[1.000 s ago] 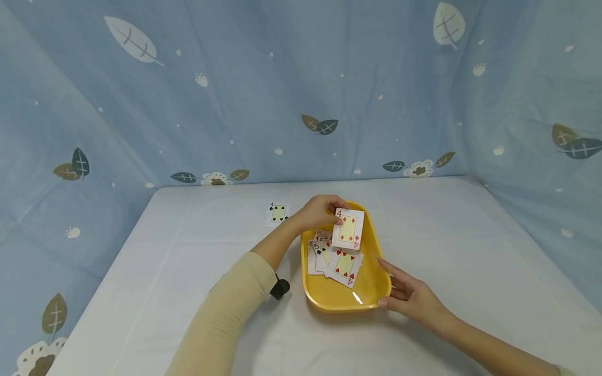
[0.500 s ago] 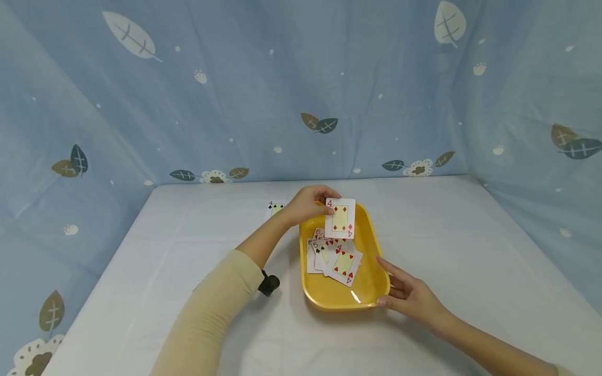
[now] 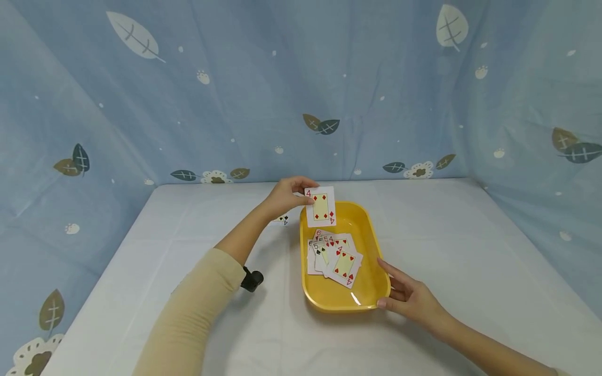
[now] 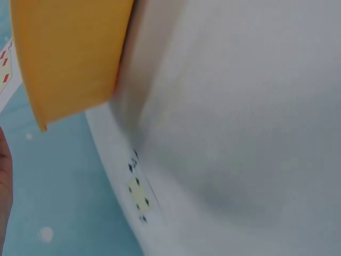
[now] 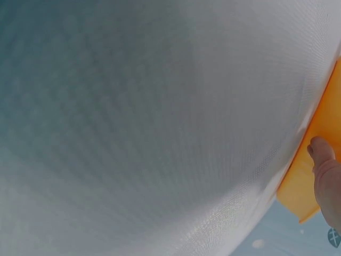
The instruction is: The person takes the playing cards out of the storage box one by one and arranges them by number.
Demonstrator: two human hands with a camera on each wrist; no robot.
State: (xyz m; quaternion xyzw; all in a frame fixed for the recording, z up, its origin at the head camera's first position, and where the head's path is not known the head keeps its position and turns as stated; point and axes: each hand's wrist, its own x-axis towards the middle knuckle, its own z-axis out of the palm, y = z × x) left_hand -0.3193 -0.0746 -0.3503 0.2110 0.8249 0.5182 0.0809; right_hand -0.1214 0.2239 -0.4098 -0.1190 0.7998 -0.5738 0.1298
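The tray (image 3: 371, 292) is plain yellow. The card (image 3: 320, 207) above its far left corner is white with red diamonds on a pale yellow panel. The cards (image 3: 335, 255) inside show red and black pips. The table (image 3: 470, 250) is white. The backdrop (image 3: 235, 89) is blue, patterned with cream, brown and dark teal leaves. The sleeve (image 3: 188, 318) is beige.

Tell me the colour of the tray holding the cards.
Yellow tray; clearest in the head view.

Left hand (image 3: 284, 196) raised, fingers pinched; right hand (image 3: 409, 295) low, fingers straight.
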